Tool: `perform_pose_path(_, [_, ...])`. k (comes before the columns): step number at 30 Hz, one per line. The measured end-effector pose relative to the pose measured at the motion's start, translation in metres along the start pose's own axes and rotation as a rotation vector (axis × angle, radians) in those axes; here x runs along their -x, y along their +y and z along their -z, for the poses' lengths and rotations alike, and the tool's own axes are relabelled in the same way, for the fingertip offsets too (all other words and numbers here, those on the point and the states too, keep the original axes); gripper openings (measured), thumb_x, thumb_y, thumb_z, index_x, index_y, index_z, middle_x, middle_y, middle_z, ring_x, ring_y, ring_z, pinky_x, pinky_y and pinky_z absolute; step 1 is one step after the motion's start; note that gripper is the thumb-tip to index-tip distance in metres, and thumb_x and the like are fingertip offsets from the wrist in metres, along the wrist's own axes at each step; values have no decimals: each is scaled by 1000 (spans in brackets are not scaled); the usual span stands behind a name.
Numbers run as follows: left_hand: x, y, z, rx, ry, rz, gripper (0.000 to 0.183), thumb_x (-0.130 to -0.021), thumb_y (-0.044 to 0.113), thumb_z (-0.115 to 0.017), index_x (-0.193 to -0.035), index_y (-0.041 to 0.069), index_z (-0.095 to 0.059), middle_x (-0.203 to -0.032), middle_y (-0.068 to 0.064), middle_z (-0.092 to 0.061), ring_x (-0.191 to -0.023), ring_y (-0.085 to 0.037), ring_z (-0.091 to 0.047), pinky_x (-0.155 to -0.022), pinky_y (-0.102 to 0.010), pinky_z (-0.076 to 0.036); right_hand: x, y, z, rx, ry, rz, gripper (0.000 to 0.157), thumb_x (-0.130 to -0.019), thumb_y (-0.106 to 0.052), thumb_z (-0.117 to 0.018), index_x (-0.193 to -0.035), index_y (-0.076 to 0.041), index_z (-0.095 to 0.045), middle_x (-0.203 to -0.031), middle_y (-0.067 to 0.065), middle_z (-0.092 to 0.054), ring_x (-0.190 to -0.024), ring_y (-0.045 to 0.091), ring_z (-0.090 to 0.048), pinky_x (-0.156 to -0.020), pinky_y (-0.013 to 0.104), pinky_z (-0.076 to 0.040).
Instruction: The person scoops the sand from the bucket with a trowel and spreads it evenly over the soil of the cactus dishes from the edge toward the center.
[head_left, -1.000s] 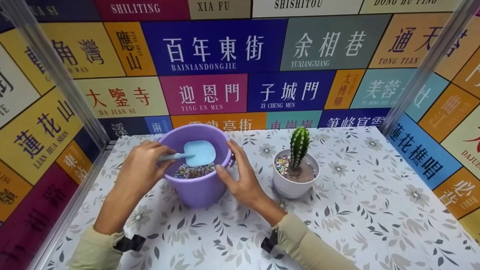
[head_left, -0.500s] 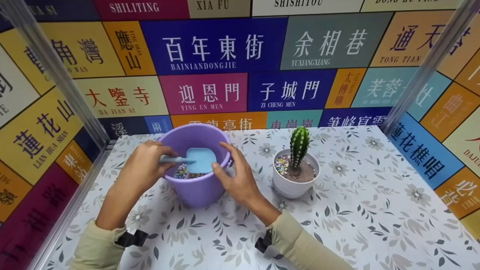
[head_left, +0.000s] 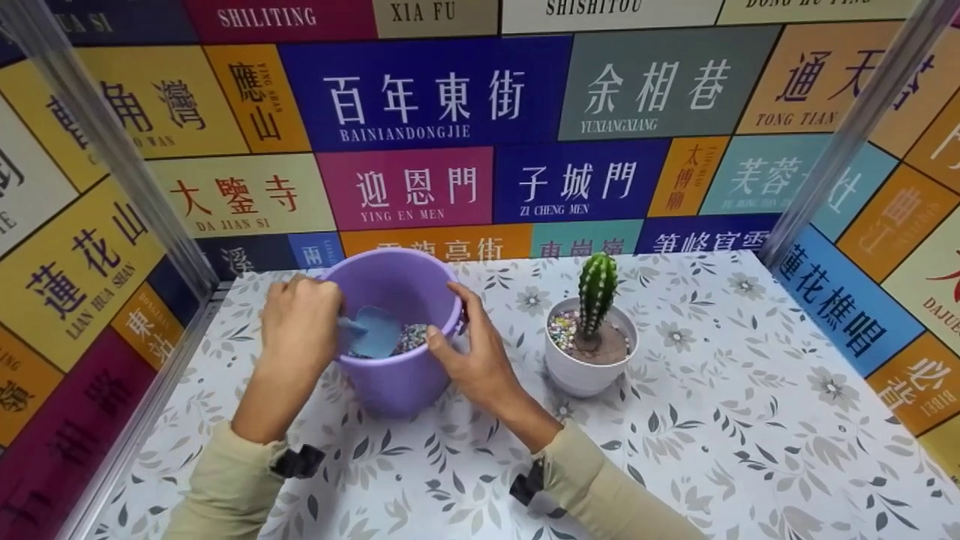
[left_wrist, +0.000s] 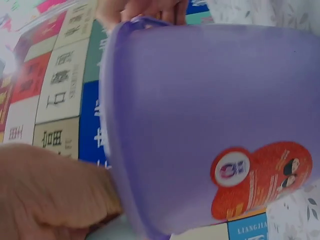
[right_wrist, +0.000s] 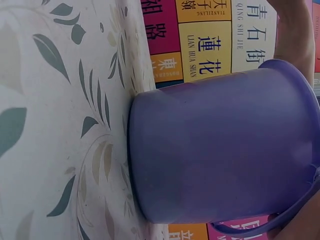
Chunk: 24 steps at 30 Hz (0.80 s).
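Observation:
My left hand (head_left: pixel 300 322) grips the handle of a light blue toy shovel (head_left: pixel 377 335) at the left rim of a purple bucket (head_left: pixel 397 386). The blade points down inside the bucket, against small multicoloured pebbles (head_left: pixel 412 337); its lower edge is hard to make out. My right hand (head_left: pixel 484 356) holds the bucket's right rim, thumb at the near side and fingers around the outside. In the left wrist view, a red sticker (left_wrist: pixel 260 177) shows on the bucket wall. The right wrist view shows the bucket's carrying handle (right_wrist: pixel 250 230) hanging beside my right hand (right_wrist: pixel 305 220).
A cactus (head_left: pixel 598 296) grows in a white pot (head_left: pixel 589 375) to the right of the bucket, with coloured pebbles on part of its soil. A floral cloth (head_left: pixel 712 420) covers the table. Printed sign panels (head_left: pixel 427 97) and metal posts (head_left: pixel 855 135) enclose it.
My left hand has turned and shifted slightly right. The shovel blade has dropped lower and to the left in the bucket. My right hand has slid slightly inward on the rim.

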<state>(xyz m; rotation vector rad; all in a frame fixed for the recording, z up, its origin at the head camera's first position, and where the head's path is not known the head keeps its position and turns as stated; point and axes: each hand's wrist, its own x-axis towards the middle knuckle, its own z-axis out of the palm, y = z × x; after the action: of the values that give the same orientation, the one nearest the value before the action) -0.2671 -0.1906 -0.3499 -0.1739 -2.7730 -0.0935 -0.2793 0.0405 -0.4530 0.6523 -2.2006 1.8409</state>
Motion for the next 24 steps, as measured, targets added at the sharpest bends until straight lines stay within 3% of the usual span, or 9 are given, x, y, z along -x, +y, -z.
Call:
perform_pose_path(4, [-10,9,-11,-124,10,29,15,-88,-4,-73,-100,-5,-81,-97,-27,-78,-100,-44,-68,-94,-57,-47,-1,0,2,-6,-6,1,85,-99,-35,-71,-171,-16,-28,-171,19,-40,-152,41,-50,-120,53,-48])
perform_pose_path(9, [-19,15,-16,-151,-56,60,17,-89,-3,-71,-103,-5,-80,-101,-27,-78,-104,-44,-68,-97,-57,-47,-2,-2,4,-9,-19,-12,87,-100,-32,-71,-172,-16,-25,-171,17,-41,-152,39,-50,-119,52,-49])
perform_pose_path(12, [-21,14,-17,-144,-73,13,20,-92,-7,-63,-103,-5,-81,-100,-27,-78,-101,-44,-70,-94,-57,-49,-1,-2,4,-15,-8,-10,86,-99,-32,-71,-171,-16,-27,-171,17,-41,-152,39,-50,-121,53,-47])
perform_pose_path(17, [-25,10,-16,-133,-101,-110,15,-89,-9,-66,-94,-4,-79,-92,-26,-78,-89,-45,-74,-84,-58,-54,-1,-2,4,-13,-6,-3,86,-99,-32,-72,-171,-15,-28,-172,18,-40,-154,40,-48,-125,52,-42])
perform_pose_path(21, [-29,3,-16,-118,-173,-181,4,-80,0,-80,-84,0,-78,-88,-23,-79,-82,-46,-75,-80,-59,-56,-1,-2,3,-34,-17,-6,87,-99,-31,-72,-171,-14,-27,-172,19,-39,-155,41,-46,-126,53,-41])
perform_pose_path(24, [-31,-3,-15,-65,-252,-220,13,-74,9,-90,-80,4,-80,-87,-19,-80,-81,-43,-74,-82,-60,-56,-1,-3,2,-45,-24,-12,87,-99,-32,-73,-172,-17,-27,-173,18,-38,-155,41,-46,-125,53,-42])
